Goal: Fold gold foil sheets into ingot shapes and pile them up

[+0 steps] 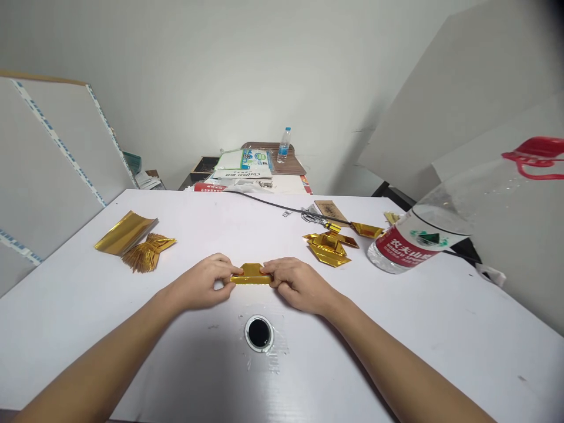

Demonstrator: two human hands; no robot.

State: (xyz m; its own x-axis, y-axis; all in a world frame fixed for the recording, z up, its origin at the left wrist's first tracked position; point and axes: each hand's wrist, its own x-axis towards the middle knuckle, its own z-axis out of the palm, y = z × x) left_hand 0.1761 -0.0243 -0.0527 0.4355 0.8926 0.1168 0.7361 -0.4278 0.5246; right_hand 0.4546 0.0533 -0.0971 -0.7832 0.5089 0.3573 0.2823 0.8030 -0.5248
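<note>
On the table (352,358), gold paper (252,274) lies between the fingers (225,271).

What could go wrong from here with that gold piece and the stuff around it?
The left hand and right hand grip opposite ends of the folded gold piece; uneven pressure might skew its creases. The large bottle stands close to the loose gold pieces, so a bump could tip it onto them.
</note>
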